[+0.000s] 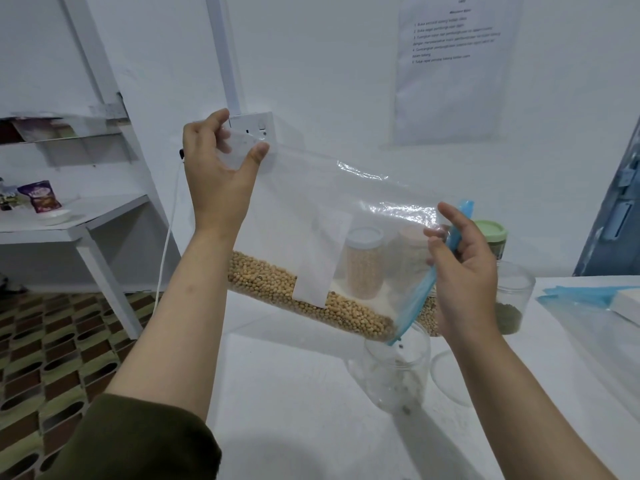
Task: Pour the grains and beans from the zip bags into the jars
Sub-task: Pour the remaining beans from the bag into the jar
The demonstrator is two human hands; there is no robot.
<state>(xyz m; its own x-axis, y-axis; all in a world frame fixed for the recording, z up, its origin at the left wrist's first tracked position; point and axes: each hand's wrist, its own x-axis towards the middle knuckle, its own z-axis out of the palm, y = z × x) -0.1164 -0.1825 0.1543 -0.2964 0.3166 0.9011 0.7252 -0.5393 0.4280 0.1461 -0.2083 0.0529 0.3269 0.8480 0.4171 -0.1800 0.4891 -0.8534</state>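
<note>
zip bag (pixel 311 209) of soybeans tilted over open jar (pixel 394 368); both hands gripping

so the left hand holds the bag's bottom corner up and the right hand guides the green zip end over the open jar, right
Not quite: the zip strip is blue, not green, as the head view shows. The rest stands: the left hand holds the zip bag up by its bottom corner, and the right hand guides the zip end over the open jar.

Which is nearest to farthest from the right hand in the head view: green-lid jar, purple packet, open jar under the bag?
From the right hand:
1. Green-lid jar, just behind its fingers.
2. Open jar, below and left, under the zip bag's blue mouth.
3. Purple packet, far left on the shelf.
</note>
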